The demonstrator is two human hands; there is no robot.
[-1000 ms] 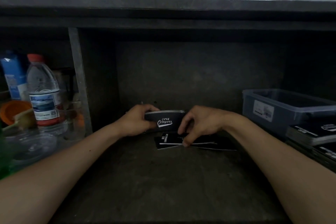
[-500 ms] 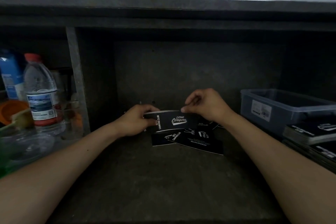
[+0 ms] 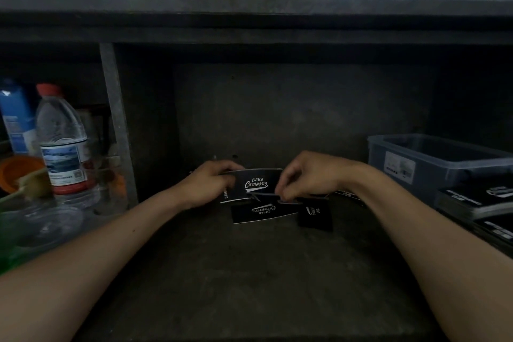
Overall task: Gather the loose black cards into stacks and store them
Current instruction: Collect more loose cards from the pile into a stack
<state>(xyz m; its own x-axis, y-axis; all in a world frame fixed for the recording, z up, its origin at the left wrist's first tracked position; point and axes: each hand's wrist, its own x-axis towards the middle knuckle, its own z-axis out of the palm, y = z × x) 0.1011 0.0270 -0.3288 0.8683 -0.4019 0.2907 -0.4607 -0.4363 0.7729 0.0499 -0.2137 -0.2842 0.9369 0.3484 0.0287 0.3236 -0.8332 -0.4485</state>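
Note:
Deep in a dark shelf bay, my left hand point(image 3: 206, 184) grips a small stack of black cards point(image 3: 256, 183) with white "Club Camping" lettering, held upright facing me. My right hand point(image 3: 308, 175) is just to its right, fingers curled down and pinching the edge of a loose black card point(image 3: 288, 199) lifted off the shelf. Below them a black card point(image 3: 263, 212) lies flat on the shelf floor, and another point(image 3: 315, 215) lies to its right. A further card point(image 3: 347, 194) shows partly behind my right wrist.
A translucent blue-grey plastic bin point(image 3: 433, 161) stands at the right. Stacks of black cards point(image 3: 477, 200) lie in front of it. Left of a grey divider post point(image 3: 116, 125) are a water bottle point(image 3: 62, 141), a blue carton point(image 3: 16, 122), an orange bowl point(image 3: 19, 172) and clear containers.
My right hand came down from the top edge of the held stack to the loose cards on the shelf and now pinches one. The left hand has kept its stack in place.

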